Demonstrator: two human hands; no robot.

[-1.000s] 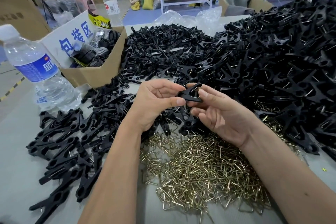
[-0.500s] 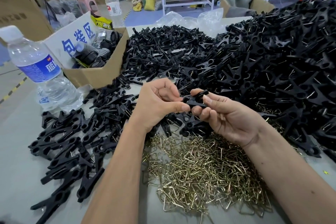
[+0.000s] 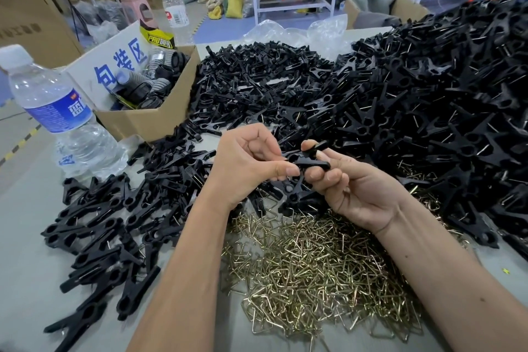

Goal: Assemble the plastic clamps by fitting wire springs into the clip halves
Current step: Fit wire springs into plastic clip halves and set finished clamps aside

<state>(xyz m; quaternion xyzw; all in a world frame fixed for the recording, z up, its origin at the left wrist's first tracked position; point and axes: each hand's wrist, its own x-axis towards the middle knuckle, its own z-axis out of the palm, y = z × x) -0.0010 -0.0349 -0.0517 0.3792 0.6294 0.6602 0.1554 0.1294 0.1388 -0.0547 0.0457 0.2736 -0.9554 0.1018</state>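
Black plastic clamp [image 3: 310, 158]: I pinch it above the brass wire springs [image 3: 317, 266].
Left hand [image 3: 251, 163]: grips one end.
Right hand [image 3: 354, 188]: grips the other.
Change: clamp rolled flatter; I judge seating nearly done.

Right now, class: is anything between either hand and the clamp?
Nothing visible: the left hand and right hand both grip the clamp directly, held above the springs.

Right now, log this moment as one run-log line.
left hand: pinches black clamp | right hand: grips same clamp | spring pile: below hands | spring seated: cannot tell
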